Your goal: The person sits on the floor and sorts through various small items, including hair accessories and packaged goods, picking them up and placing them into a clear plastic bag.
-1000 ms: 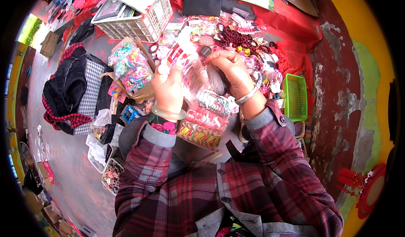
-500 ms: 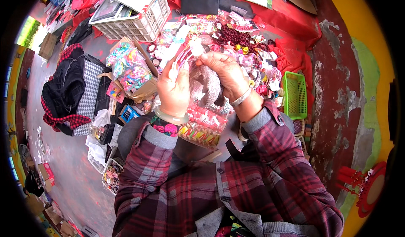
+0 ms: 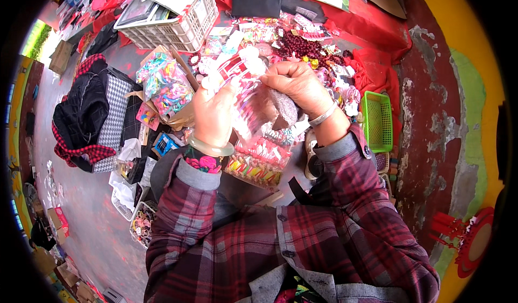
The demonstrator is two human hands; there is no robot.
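My left hand [image 3: 215, 113], with a pale green bangle at the wrist, grips the left side of a clear plastic packet [image 3: 253, 100] of small pink and red trinkets. My right hand [image 3: 298, 84], wearing a silver bangle, pinches the packet's upper right edge. Both hands hold it up in front of my chest, above more packets of colourful items [image 3: 258, 162] on my lap. My sleeves are red plaid.
A red cloth [image 3: 372, 30] ahead carries beads, hair clips and packets. A white plastic crate [image 3: 178, 17] stands at upper left, a bag of bright hair ties [image 3: 164, 84] beside it, a green basket [image 3: 376, 120] to the right, and a black-and-red bag [image 3: 89, 119] on the left.
Both hands have kept hold of the packet and shifted it slightly, the right hand moving up to its top edge while the left stays on its side.
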